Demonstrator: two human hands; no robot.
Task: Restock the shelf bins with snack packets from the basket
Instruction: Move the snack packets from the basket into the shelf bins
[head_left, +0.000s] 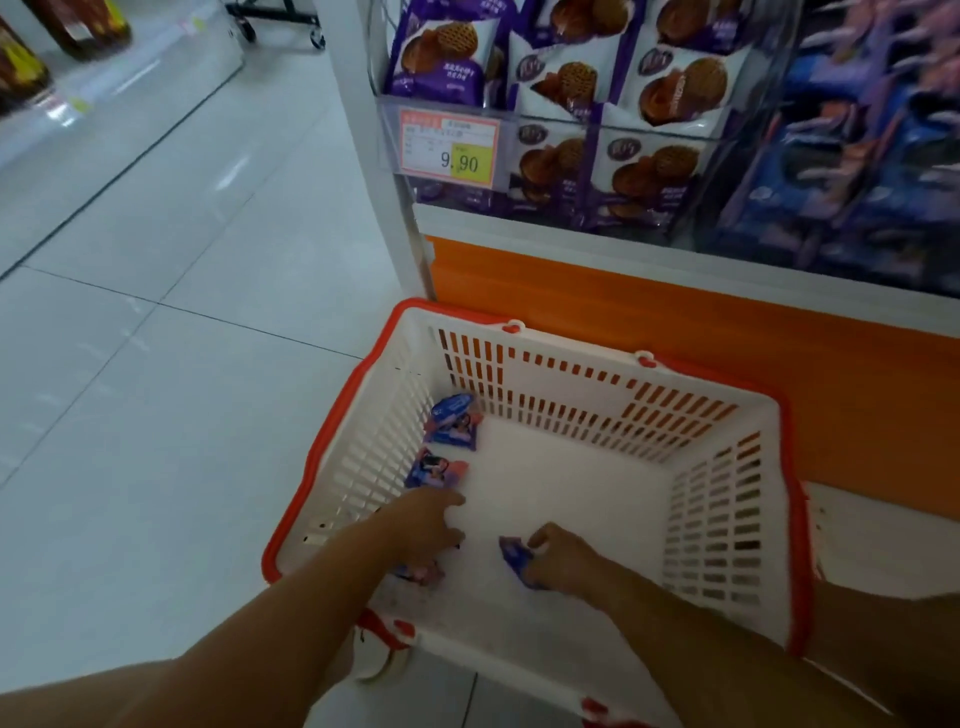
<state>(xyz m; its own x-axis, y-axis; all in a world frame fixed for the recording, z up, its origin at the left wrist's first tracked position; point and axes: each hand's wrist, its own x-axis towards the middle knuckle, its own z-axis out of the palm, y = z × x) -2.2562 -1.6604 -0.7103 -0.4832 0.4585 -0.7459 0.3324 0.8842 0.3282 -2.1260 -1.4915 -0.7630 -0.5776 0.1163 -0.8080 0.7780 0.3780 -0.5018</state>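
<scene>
Right hand sits low inside the shopping basket, fingers and thumb curled round a blue snack packet, which juts out to the left of the knuckles and lies on the basket's white bottom towards the near wall. Beside it, closer to the basket's left wall, the left hand reaches in with its fingers stretched forward and loosely together, gripping nothing that can be made out. A pink-and-blue packet shows partly beneath the heel of that hand; whether the hand touches it cannot be told through the blur. Just beyond the left fingertips lies a middle packet, and a little farther along the same wall a far packet, both flat on the bottom. The basket is white with an orange-red rim and stands on the pale floor tiles, its far side against the orange base panel of the shelf unit. Above the panel a clear shelf bin holds purple-and-white waffle biscuit packets, with a price label reading 9.90 on its front. To the right, blurred dark blue packets fill the neighbouring bin.
</scene>
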